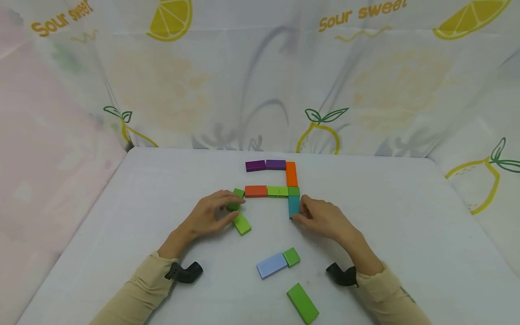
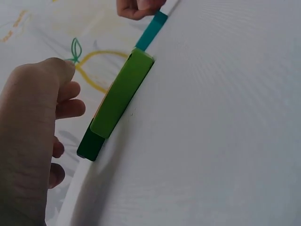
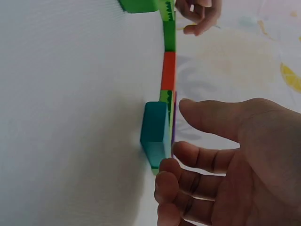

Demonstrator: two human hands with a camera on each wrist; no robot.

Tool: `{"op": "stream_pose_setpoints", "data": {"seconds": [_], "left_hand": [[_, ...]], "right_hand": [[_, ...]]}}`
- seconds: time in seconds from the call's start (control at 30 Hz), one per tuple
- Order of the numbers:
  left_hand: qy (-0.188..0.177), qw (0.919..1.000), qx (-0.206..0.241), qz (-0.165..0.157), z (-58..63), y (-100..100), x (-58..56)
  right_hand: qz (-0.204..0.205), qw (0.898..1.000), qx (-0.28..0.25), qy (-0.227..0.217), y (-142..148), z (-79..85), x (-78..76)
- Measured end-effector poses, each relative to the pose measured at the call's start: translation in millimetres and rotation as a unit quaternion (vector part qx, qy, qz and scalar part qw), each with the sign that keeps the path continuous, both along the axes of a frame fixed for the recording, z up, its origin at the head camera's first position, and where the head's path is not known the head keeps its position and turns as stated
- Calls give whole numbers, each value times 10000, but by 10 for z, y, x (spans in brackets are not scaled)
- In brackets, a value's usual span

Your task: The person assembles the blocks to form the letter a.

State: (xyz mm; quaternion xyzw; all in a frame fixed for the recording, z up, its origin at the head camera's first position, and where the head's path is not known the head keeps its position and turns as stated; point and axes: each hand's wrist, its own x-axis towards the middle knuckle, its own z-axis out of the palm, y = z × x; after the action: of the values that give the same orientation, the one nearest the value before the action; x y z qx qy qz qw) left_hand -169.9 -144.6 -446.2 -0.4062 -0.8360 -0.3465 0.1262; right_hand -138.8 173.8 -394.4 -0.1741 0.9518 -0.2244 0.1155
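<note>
In the head view my left hand [image 1: 208, 215] hovers beside a green block [image 1: 233, 207], with its thumb near the end of a slanted light green block [image 1: 243, 224]. Its fingers are loosely bent and hold nothing. On the other side, my right hand [image 1: 325, 219] has its thumb and fingertips alongside a teal block [image 1: 294, 207]. The right wrist view shows the thumb apart from the other fingers, next to the teal block [image 3: 155, 125]. A small green block [image 1: 294, 191] joins the teal block to a light green block [image 1: 278, 192] and a red-orange block [image 1: 256, 192].
Farther back, an orange block [image 1: 291, 174] meets a purple block [image 1: 276, 165] and a dark purple block [image 1: 255, 166]. Nearer lie a pale blue block [image 1: 272, 265] touching a small green square [image 1: 291, 257], and a loose green block [image 1: 303, 303]. A printed curtain [image 1: 227, 81] hangs behind the white table [image 1: 386, 198].
</note>
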Motion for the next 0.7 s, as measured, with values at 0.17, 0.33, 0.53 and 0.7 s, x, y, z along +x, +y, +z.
{"op": "stream_pose_setpoints", "data": {"seconds": [0.17,0.33,0.53,0.7], "left_hand": [[109,9993,-138,-342,-8,31,39],[-53,9985,-449,-318,-25,42,49],[-161,9978,-569,-305,-33,40,34],[-168,9977,-574,-328,-30,45,35]], "right_hand": [[1284,9917,-90,10,-122,117,153],[2516,9678,79,-91,-298,187,331],[2809,9584,503,-33,-395,190,436],[2805,9584,521,-107,-404,187,441]]}}
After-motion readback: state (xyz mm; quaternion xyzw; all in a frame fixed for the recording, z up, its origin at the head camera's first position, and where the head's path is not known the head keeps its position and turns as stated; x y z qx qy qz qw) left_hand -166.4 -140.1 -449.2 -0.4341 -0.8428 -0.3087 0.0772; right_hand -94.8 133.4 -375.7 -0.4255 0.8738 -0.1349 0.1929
